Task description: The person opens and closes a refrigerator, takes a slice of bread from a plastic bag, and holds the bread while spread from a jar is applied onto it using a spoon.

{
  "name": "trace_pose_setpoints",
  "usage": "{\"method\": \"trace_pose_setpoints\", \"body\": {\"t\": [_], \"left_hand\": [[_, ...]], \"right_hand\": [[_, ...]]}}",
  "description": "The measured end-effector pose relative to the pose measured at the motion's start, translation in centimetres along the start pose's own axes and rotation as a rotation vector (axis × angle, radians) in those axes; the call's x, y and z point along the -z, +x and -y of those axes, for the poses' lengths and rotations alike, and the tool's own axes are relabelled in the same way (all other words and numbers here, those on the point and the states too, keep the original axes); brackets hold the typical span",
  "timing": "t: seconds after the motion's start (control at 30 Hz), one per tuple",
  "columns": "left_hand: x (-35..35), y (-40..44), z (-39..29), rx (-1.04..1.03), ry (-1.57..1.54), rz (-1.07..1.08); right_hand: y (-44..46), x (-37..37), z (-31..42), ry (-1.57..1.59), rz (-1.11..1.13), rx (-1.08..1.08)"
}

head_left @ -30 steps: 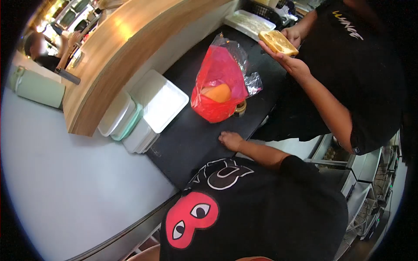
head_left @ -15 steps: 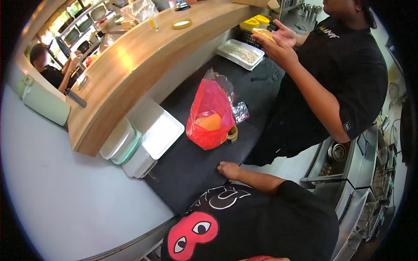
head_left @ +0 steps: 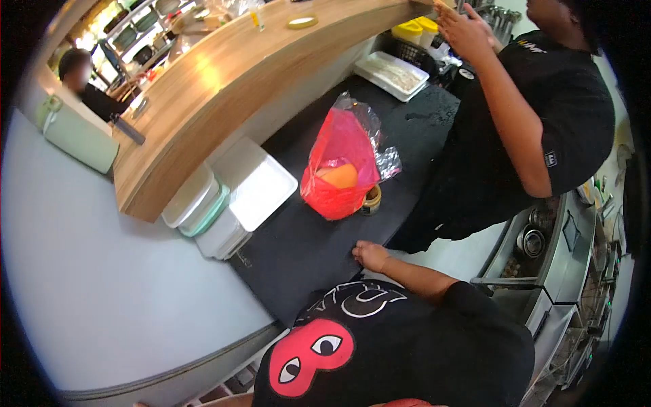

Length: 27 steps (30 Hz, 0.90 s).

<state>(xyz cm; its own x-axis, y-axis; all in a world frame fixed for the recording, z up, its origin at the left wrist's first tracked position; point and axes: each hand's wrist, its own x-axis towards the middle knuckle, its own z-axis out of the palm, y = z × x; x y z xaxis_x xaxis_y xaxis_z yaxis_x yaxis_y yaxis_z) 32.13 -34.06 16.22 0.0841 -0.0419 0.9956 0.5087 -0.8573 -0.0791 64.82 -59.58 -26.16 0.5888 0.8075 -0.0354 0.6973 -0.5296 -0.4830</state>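
Observation:
My right hand [head_left: 370, 256] rests at the edge of the dark countertop [head_left: 298, 271], its fingers curled in and no object showing in them. Just beyond it stands a small open jar [head_left: 371, 203] with brown contents. Against the jar leans a red plastic bag [head_left: 333, 198], its mouth open, with an orange-tan item [head_left: 341, 176] inside. Crumpled clear and silvery wrapping [head_left: 388, 163] lies at the bag's right side. Of my left arm only a strip of forearm [head_left: 227, 401] shows at the bottom edge; that hand is almost wholly cut off by the frame.
White trays [head_left: 263, 197] and stacked containers [head_left: 203, 210] stand on the left. A white tray with pale contents [head_left: 392, 76] sits at the back. A co-worker [head_left: 515, 129] stands on the right, hands raised. Behind the wooden ledge [head_left: 224, 74] is another person [head_left: 91, 91].
The view has shifted slightly, and my left forearm now shows at the bottom edge. The co-worker's hands have risen with the bread-like piece towards the top edge. My right hand stays at the counter edge.

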Motion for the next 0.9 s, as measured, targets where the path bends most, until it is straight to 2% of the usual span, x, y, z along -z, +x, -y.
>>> {"method": "trace_pose_setpoints", "body": {"t": [0.07,0.1,0.33,0.4,0.47,0.5,0.6,0.67,0.8,0.87,0.9], "left_hand": [[-0.2,0.4,-0.4,-0.044,-0.046,0.022],[-0.3,0.0,-0.5,0.028,-0.061,-0.012],[-1.0,1.0,-1.5,-0.142,-0.049,0.021],[0.0,0.5,1.3,-0.222,0.016,0.082],[2.1,-0.3,4.0,-0.302,0.144,0.107],[1.7,-0.1,3.2,-0.178,0.099,0.031],[1.7,0.8,2.0,-0.24,0.217,0.117],[1.5,0.8,1.6,-0.123,0.103,0.106],[1.7,0.2,1.9,-0.105,0.135,0.099],[1.6,0.6,1.4,-0.148,0.203,0.108],[2.0,0.5,1.9,-0.193,0.282,0.14]], "right_hand": [[-0.2,1.5,0.4,0.018,-0.004,-0.01],[-0.1,1.3,0.1,0.044,-0.027,-0.007],[-1.0,0.5,-1.6,0.134,-0.056,-0.004],[-0.9,1.2,-1.8,0.164,-0.065,-0.028],[-0.9,1.3,-2.4,0.2,-0.17,0.046],[-1.1,1.7,-2.3,0.243,-0.199,0.082],[-0.4,2.9,-1.9,0.341,-0.157,0.068],[-0.4,3.0,-2.1,0.303,-0.123,0.094],[1.4,3.4,-1.0,0.364,-0.04,0.142],[2.1,2.1,-1.8,0.44,-0.026,0.088],[2.7,1.9,-1.3,0.424,-0.033,0.145]]}}
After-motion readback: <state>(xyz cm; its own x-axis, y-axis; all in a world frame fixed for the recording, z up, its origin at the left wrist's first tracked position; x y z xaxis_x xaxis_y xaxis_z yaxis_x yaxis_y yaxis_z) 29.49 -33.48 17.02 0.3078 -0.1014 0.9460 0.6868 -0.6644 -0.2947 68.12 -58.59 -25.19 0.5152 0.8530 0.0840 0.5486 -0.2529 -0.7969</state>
